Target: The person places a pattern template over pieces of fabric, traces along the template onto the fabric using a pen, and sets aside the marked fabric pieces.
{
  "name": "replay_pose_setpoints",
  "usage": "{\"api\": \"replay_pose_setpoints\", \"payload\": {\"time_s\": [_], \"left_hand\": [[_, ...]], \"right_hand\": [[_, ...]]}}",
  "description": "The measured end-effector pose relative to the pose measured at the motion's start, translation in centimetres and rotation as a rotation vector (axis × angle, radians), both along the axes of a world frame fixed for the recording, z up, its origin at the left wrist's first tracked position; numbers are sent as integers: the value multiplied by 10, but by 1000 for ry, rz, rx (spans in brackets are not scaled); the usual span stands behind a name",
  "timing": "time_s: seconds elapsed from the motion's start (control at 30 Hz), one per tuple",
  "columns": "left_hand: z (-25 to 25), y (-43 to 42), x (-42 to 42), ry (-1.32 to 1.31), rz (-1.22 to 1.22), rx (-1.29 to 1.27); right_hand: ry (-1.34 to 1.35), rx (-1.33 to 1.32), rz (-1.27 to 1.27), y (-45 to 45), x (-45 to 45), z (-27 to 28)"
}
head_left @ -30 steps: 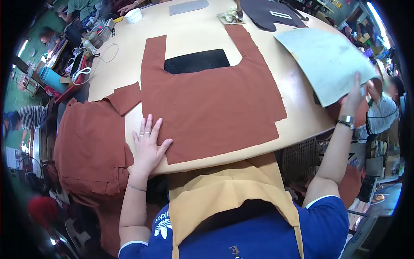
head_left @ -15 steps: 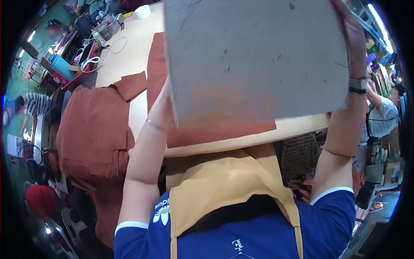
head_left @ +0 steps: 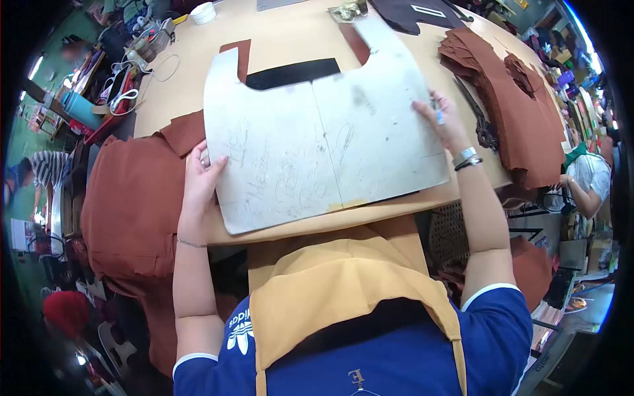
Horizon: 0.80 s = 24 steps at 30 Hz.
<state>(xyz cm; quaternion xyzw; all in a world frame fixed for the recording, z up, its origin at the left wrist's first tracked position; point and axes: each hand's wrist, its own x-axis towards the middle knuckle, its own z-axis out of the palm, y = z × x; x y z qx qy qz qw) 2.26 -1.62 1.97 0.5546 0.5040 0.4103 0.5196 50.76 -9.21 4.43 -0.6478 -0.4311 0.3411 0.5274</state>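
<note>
A pale grey-white pattern board (head_left: 323,145) with a U-shaped cutout, a centre line and handwriting slants over the near side of the table. My left hand (head_left: 205,173) grips its left edge, thumb on top and the other fingers partly hidden. On the opposite edge, my right hand (head_left: 446,124) holds the board with thumb and fingers. Beneath the board, a reddish-brown fabric piece (head_left: 244,58) and a black piece (head_left: 290,72) show through the cutout; the rest of them is covered. Dark scissors (head_left: 485,132) lie right of my right hand.
Stacked reddish-brown pieces (head_left: 135,198) hang over the table's left edge, and more brown pieces (head_left: 508,105) lie at right. A dark piece (head_left: 416,14), a small plastic bag (head_left: 349,11) and a white tape roll (head_left: 203,13) sit at the back. Other people work on both sides.
The board has come down from close in front of my head to the table, and its written face and cutout now show. Both hands still hold its side edges.
</note>
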Motion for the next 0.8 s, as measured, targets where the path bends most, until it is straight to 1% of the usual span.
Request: {"api": "replay_pose_setpoints", "payload": {"time_s": [0.1, 0.17, 0.2, 0.3, 0.4, 0.5, 0.6, 0.8], "left_hand": [[3, 1, -6, 132, -63, -130], [9, 1, -6, 199, -58, -126], [12, 1, -5, 232, -55, -125], [13, 6, -3, 270, -74, -91], [10, 14, 0, 324, -34, -19], [5, 22, 3, 360, -4, 5], [15, 20, 7, 536, 16, 19], [19, 18, 10, 581, 16, 36]], "right_hand": [[-64, -120, -28, -3, -6, -17], [-133, -169, -53, -5, -9, -20], [-130, -149, -79, -5, -11, -22], [-261, -179, -91, -5, -12, -20], [-277, -257, -147, -10, -22, -8], [-327, -224, -157, -7, -17, -17], [-332, -222, -144, -2, -10, -26], [-407, -251, -125, 1, -6, -28]]}}
